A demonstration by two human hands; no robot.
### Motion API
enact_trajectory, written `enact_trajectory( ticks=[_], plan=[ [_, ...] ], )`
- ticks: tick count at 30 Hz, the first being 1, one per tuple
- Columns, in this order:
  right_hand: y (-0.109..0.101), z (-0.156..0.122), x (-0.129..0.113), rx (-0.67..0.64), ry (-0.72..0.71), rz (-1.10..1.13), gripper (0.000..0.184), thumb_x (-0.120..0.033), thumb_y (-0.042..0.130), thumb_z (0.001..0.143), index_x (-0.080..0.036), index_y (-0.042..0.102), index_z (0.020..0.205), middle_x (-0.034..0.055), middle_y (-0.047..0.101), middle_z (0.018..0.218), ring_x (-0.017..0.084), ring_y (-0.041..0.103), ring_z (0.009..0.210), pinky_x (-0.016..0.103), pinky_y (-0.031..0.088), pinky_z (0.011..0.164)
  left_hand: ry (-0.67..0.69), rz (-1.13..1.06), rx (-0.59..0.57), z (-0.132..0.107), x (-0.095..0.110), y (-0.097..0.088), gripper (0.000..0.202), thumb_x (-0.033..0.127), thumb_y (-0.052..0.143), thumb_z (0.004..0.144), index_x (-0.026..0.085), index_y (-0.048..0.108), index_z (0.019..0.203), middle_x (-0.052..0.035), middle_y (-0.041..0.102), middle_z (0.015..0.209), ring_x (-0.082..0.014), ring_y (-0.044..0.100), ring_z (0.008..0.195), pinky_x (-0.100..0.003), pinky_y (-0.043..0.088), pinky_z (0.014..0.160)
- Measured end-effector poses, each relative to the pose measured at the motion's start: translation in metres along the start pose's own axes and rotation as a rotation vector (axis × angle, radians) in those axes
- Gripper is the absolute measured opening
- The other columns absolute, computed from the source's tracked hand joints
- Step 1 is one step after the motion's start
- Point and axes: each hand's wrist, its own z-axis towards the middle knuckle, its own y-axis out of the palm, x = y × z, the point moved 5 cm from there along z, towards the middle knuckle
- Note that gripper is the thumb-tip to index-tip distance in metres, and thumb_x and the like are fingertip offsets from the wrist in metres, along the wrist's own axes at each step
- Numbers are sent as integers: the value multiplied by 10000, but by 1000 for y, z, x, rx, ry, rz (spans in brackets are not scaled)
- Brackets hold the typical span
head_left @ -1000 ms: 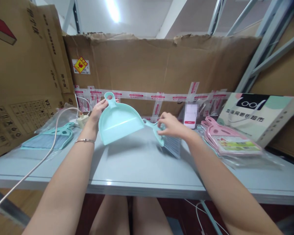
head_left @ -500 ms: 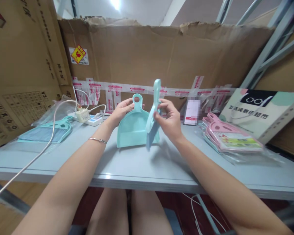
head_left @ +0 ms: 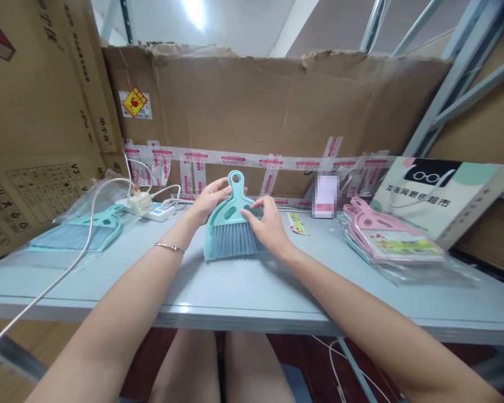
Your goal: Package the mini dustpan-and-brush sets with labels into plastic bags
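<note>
A mint-green hand brush [head_left: 235, 238] with grey-blue bristles lies against the front of a matching dustpan [head_left: 209, 238], handle over handle, above the middle of the table. My left hand [head_left: 212, 197] grips the dustpan from behind near its handle; some of its fingers are hidden. With thumb and fingers, my right hand [head_left: 269, 226] holds the brush by the right side of its head, around one of the cut-out holes. Most of the dustpan is covered by the brush.
On the left, another mint brush set [head_left: 78, 229] lies in clear plastic beside a power strip [head_left: 162, 212] with a white cable. A printed card [head_left: 297, 224], a phone [head_left: 324, 196] and bagged pink brush sets [head_left: 378, 224] are to the right. Cardboard [head_left: 235, 101] walls the back.
My right hand has brought the brush leftward and turned it from edge-on to flat against the dustpan. The printed card behind it has come into view.
</note>
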Motion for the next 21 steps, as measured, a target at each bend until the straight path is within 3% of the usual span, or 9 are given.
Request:
enact_trajectory(
  ticks=[6,12,14,18,21],
  plan=[
    [5,-3,3,64,-31,-2,271,-323,545,792,-222,406,1001,87,497,1033,220,483,982,400,383,905,26,-17,-12,-1,-1,3,421,256,697,731,142,541,1105,-114,695,999,-260,654,975,-437,477,915],
    [1,-8,-4,174,-82,-232,416,-398,579,791,-221,442,1142,145,442,1195,289,411,1162,474,312,991,46,-18,-42,-2,-1,6,426,283,701,726,152,541,1098,-105,697,991,-273,643,1003,-449,465,930],
    [-2,-4,-1,134,-46,-214,497,-440,607,763,-209,446,1173,151,451,1236,295,411,1191,459,323,987,47,-21,-48,-2,-2,7,432,283,700,726,152,538,1104,-103,697,981,-272,648,990,-447,469,920],
    [1,4,13,-147,142,-45,411,-529,582,753,-214,552,1015,59,637,958,239,578,916,373,425,815,44,-6,-44,-2,-2,8,444,298,693,730,153,532,1118,-106,691,970,-262,650,965,-426,479,886],
    [-2,8,19,-186,243,21,414,-590,613,686,-198,585,815,11,641,762,194,574,736,310,423,689,51,136,-48,-3,-1,10,479,341,682,740,177,526,1162,-97,668,1013,-229,642,940,-369,483,843]
  ],
)
